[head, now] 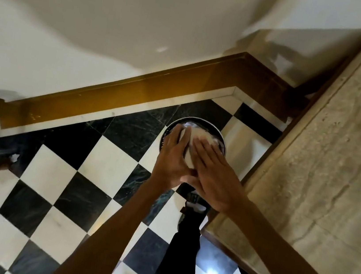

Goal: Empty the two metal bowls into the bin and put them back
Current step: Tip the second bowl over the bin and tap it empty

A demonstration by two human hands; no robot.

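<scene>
A round black bin (222, 138) stands on the checkered floor by the corner of the stone counter. Above its mouth a pale metal bowl (188, 151) is held turned over, its bottom toward me. My left hand (173, 159) grips the bowl's left side. My right hand (213, 176) lies flat with fingers spread on the bowl's bottom and right side. The bowl's contents and inside are hidden. Only one bowl is in view.
A stone counter (334, 158) runs along the right, its edge close to my right arm. Behind the bin a brown skirting (134, 93) lines the white wall. My dark-trousered leg and shoe (193, 206) stand just before the bin on the black-and-white tiles.
</scene>
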